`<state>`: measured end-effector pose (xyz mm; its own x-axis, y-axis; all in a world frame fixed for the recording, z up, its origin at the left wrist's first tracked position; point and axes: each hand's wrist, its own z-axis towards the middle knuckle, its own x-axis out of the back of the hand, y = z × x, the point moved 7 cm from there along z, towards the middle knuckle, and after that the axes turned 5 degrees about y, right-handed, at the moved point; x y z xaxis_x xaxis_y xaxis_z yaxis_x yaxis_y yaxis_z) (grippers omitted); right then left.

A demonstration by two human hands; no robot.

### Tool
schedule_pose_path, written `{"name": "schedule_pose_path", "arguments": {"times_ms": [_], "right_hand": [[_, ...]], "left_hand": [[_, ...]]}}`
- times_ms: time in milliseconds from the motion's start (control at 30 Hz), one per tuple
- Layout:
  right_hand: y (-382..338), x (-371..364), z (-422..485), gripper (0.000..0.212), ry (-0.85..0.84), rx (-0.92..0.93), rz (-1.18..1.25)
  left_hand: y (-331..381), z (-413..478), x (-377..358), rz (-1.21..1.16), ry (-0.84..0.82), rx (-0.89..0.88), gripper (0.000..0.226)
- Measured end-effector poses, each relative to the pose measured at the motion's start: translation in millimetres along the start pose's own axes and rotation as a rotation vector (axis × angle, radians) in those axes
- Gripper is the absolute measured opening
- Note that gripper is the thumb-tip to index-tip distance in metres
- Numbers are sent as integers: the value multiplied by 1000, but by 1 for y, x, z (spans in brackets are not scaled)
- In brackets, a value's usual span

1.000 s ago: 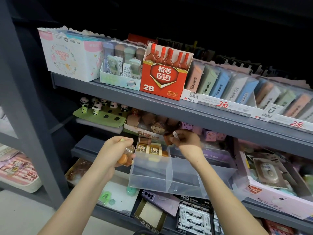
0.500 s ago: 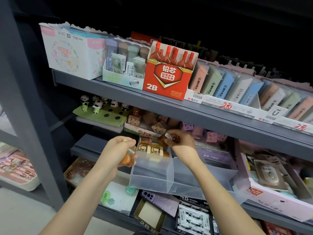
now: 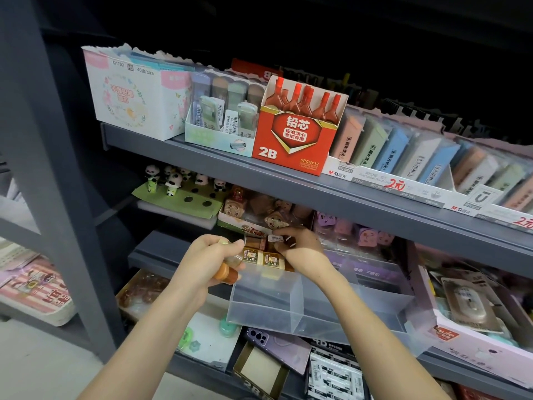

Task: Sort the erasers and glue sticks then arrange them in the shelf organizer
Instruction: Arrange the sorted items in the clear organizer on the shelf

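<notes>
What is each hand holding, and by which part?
Left hand grips a brown-ended stick round its upper body, the brown end poking out below. Right hand pinches a small white-labelled brown piece near its label.

Red 2B box (image 3: 291, 140), black-and-white pandas (image 3: 173, 180), frosted clear organizer (image 3: 288, 310)

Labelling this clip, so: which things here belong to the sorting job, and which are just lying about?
Job: clear organizer, wrapped erasers, brown stick in left hand, labelled piece in right hand.
Lying about: red 2B box, panda figures, purple phone case.
</notes>
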<state>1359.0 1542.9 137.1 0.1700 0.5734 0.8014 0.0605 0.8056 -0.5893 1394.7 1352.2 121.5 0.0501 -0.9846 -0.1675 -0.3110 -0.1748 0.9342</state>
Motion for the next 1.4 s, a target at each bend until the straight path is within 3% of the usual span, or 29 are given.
{"name": "schedule_pose_path", "arguments": {"times_ms": [133,233,367,500,567,667,767,1133,1267,1400], "right_hand": [[7,-1,0,31,-6,-13,13],[6,5,2,24,83,-34,65],[22,21,0,13,262,-263,470],[21,7,-3,24,153,-321,678],[19,1,-2,32,95,-267,543],[16,10,0,28,85,-178,113],[16,15,2,24,71,-133,-31],[15,10,7,25,41,-85,-96],[9,12,3,29,59,-33,-290],[10,26,-10,22,131,-62,-56]], "left_hand": [[0,-2,-2,24,16,1,40],[0,-3,-2,50,22,4,47],[0,-2,1,70,36,-14,51],[1,-2,1,83,41,-23,48],[0,-2,0,79,42,-27,46],[-1,-1,-1,77,44,-29,44],[-1,-1,-1,99,48,-41,43],[-4,3,-3,111,47,-44,41],[-1,1,-5,97,40,-67,40],[3,-3,-10,84,40,-104,40]]}}
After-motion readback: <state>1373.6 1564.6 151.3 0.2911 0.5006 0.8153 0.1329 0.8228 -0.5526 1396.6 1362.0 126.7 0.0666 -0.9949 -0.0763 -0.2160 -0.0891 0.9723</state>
